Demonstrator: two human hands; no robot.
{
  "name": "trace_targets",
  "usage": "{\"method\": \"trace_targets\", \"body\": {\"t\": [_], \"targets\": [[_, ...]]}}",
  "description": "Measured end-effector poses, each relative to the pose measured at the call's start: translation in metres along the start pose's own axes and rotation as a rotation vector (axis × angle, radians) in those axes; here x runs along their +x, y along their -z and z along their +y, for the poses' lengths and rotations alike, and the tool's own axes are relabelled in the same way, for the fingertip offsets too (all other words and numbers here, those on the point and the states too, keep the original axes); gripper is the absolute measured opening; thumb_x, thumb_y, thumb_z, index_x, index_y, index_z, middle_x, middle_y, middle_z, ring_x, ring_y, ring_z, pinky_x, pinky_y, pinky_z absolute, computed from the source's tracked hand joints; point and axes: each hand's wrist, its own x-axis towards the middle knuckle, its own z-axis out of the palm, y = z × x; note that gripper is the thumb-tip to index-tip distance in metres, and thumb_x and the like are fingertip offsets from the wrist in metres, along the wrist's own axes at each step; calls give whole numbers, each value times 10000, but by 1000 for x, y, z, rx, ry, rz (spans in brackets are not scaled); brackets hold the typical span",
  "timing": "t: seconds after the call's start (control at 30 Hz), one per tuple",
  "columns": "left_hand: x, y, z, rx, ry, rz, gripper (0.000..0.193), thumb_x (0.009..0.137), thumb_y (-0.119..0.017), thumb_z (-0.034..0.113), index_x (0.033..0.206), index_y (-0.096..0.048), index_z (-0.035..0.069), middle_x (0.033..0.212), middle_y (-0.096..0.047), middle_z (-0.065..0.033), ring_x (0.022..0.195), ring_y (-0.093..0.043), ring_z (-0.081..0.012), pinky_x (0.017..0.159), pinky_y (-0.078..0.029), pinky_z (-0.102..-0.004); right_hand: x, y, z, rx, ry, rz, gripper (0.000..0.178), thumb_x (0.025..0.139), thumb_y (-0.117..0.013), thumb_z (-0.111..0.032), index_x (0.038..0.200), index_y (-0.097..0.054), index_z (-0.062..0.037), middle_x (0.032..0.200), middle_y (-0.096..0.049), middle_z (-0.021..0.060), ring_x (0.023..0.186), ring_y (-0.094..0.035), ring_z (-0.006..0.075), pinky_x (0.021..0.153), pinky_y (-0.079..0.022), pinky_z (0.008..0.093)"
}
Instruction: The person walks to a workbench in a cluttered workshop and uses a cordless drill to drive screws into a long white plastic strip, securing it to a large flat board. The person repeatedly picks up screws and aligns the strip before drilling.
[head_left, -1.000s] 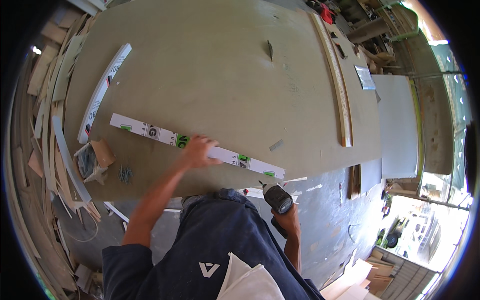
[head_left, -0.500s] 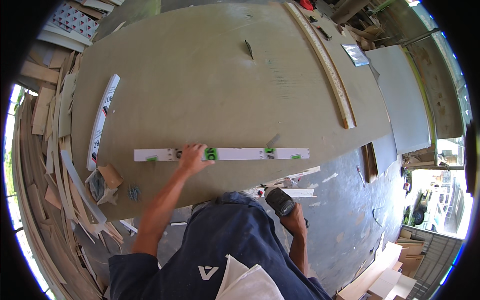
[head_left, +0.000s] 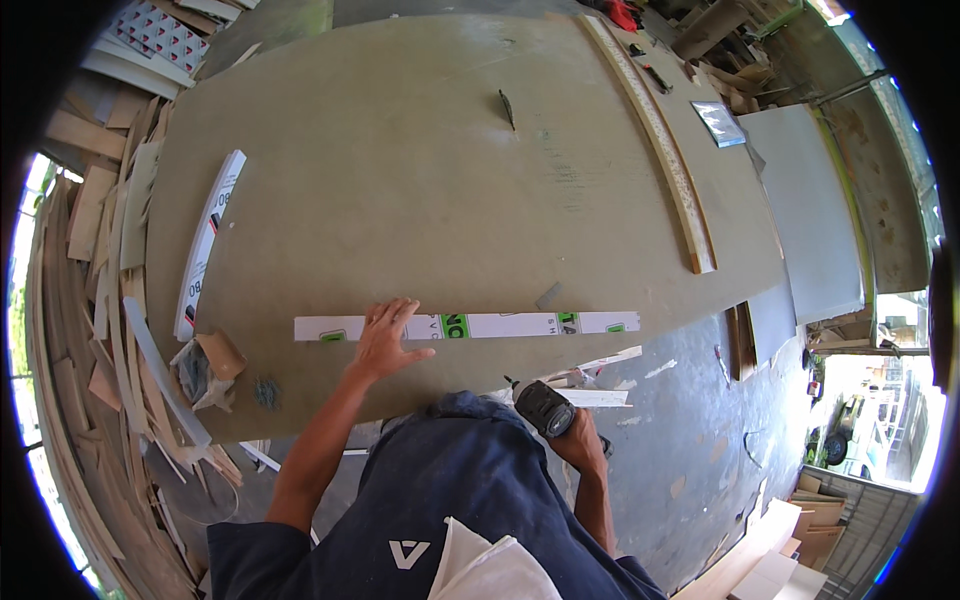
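Observation:
A long white strip with green and black print (head_left: 500, 325) lies along the near side of the large board. My left hand (head_left: 382, 340) is over its left part, fingers spread apart and thumb stretched out to the right; whether the palm touches the strip is hard to tell. In my right hand (head_left: 580, 442) is a dark cordless drill (head_left: 545, 408), held by its handle off the board's near edge, its bit pointing up and left toward the board. A small grey flat piece (head_left: 548, 295) sits just beyond the strip.
On the brown board (head_left: 400, 180) lie another white strip (head_left: 208, 245) at left, a long wooden piece (head_left: 655, 140) at right and a small pile of screws (head_left: 266, 392). Near the left corner is a crumpled plastic bag (head_left: 205, 375). Timber offcuts (head_left: 70, 330) are stacked at far left.
The white strip has shifted right and nearer to me, with different print showing. My left hand has loosened from around it and spread its fingers. The drill has moved slightly left.

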Motion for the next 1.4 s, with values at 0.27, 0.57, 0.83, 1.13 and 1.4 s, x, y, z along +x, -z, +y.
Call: {"method": "trace_targets", "body": {"t": [0.27,0.57,0.83,1.13,1.4], "targets": [[-117,48,-45,-33,668,675,243,896,-707,79,1123,-662,6,1034,-667,-154,944,-640,-308,831,-514,-409,8,-15,32,111,57,-56,494,746,-769,-64,1230,-682,-24,1176,-714,204,1130,-667,379,965,-514,430],[-256,38,-101,213,1189,754,220,779,-753,26,984,-675,7,874,-659,-136,771,-641,-302,742,-510,-411,23,-15,6,-127,-52,-143,400,727,-773,-84,1116,-717,-9,1049,-725,247,1002,-677,448,875,-530,488],[-256,28,-104,223,1215,725,162,806,-705,-29,958,-653,-9,843,-674,-155,781,-658,-330,757,-512,-434,35,-20,-1,-74,128,-121,362,724,-805,-85,1059,-704,10,968,-742,218,928,-720,401,799,-556,436],[-271,5,-102,-478,1330,1073,239,849,-703,-58,1087,-692,-38,839,-684,-121,751,-658,-234,730,-530,-373,21,-27,23,-31,16,-144,466,725,-771,-79,1174,-685,5,1083,-722,242,1050,-661,463,914,-520,491],[-240,23,-81,-10,1206,873,206,842,-716,-34,1046,-704,-13,883,-700,-115,728,-647,-227,714,-533,-360,21,-21,-2,16,-36,-164,490,712,-754,-65,1193,-687,2,1086,-725,242,1055,-673,445,913,-524,470]]}}
